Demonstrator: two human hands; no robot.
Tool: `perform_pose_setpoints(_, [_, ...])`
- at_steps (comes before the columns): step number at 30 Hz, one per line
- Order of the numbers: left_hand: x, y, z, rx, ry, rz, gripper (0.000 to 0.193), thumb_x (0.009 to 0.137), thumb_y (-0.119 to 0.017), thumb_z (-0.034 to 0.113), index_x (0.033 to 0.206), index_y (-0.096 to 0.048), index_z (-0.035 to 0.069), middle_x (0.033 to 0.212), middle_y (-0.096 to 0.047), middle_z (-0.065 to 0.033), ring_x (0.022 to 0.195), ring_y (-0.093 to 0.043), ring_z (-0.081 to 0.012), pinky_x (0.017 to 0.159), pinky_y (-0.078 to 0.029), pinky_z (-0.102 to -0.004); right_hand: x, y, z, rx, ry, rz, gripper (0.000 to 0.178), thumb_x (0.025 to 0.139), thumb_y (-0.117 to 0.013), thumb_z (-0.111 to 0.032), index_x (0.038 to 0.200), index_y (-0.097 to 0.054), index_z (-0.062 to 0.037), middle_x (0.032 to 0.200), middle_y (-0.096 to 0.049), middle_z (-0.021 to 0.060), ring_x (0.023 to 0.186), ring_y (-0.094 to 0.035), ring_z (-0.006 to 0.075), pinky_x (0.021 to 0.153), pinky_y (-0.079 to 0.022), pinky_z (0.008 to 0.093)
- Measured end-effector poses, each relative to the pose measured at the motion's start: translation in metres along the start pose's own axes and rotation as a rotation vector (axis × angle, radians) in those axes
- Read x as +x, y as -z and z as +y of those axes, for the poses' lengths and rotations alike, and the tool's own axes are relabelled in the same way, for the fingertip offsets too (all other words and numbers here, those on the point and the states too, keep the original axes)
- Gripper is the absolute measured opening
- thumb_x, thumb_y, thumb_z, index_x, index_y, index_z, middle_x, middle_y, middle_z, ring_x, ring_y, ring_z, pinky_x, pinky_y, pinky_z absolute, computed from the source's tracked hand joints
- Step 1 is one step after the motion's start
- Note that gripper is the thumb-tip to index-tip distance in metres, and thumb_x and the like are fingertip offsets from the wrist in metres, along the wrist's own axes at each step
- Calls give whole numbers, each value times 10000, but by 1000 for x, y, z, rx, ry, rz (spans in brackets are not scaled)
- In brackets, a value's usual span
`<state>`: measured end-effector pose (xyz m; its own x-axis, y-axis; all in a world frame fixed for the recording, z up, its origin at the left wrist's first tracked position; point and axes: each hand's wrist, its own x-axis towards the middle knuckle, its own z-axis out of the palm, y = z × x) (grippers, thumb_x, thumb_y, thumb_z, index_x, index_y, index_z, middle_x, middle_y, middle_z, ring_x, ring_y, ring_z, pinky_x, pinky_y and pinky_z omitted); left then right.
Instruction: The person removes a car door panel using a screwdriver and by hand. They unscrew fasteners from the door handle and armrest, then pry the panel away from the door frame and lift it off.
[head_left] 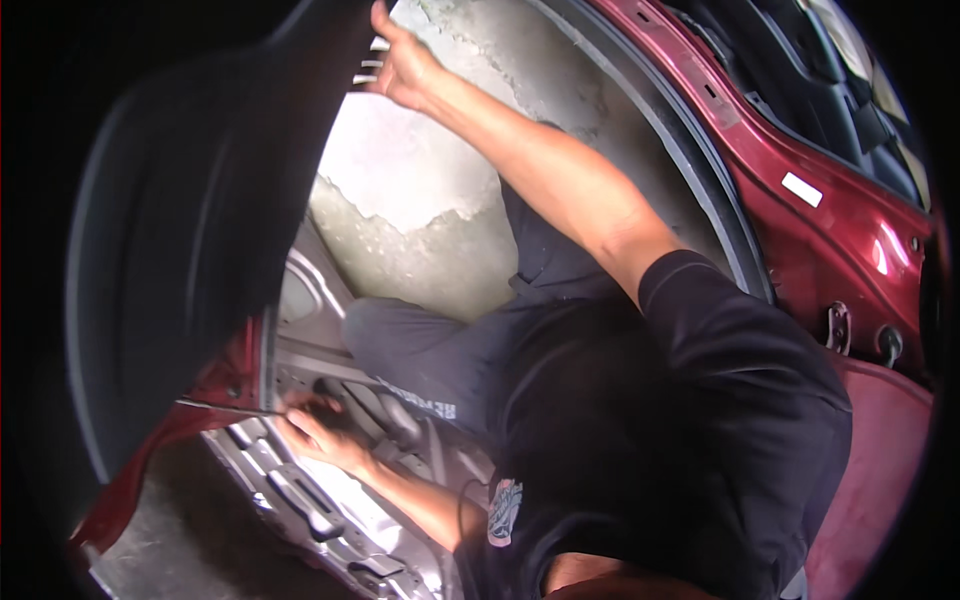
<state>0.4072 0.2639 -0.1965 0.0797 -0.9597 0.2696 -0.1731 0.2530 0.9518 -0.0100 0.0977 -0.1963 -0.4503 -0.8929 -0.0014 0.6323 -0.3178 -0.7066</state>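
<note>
A large black car door trim panel (190, 230) fills the left side, tilted and blurred. My right hand (405, 70) reaches up to its far edge; the thumb stands up and the fingers bend around the edge, partly hidden. Lower down, my left hand (315, 437) is closed at the end of a thin dark rod or cable (230, 407), which runs left toward the panel. Behind that hand lies the bare metal inside of a red car door (310, 500), with holes and pressed ribs. Motion smears the left fingertips.
To the right stands the red car body (740, 130), its door opening edged by a black rubber seal (690, 170). A hinge or bracket (838, 330) sits lower on it. My bent leg (420, 345) is beside the door, over a patchy concrete floor (400, 240).
</note>
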Motion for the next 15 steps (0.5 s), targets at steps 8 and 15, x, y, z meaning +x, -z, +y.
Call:
perform_pose_setpoints(8, [49,-59,-36,122,-220,35,593,1121,-395,439,1447,-464,-51,1083,-667,-211,616,-533,-147,516,-414,-250,-3,4,37,156,-130,-66,660,986,-565,-643,1214,-564,-24,1211,-591,167,1087,-605,332,955,-519,498])
perform_pose_setpoints(15, [77,-70,-44,103,-247,63,639,1111,-394,480,1403,-446,-85,1241,-647,-249,681,-579,-203,564,-498,-268,0,4,47,-14,-69,-97,693,985,-541,-660,1232,-560,-13,1200,-606,190,1073,-633,337,927,-550,506])
